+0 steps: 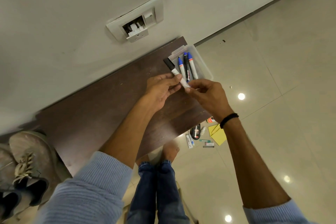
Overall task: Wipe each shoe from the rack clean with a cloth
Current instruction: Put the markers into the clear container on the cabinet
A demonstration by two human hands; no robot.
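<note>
Between my left hand [163,91] and right hand [209,96], I am pinching a marker [172,69] with both. A tray [201,60] is sitting just beyond.

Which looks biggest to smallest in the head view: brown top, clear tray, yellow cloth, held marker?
1. brown top
2. clear tray
3. yellow cloth and held marker: too alike to rank. The cloth lies farther away and the marker is partly hidden.

Clear tray [204,60] on wooden top [109,107]
</note>
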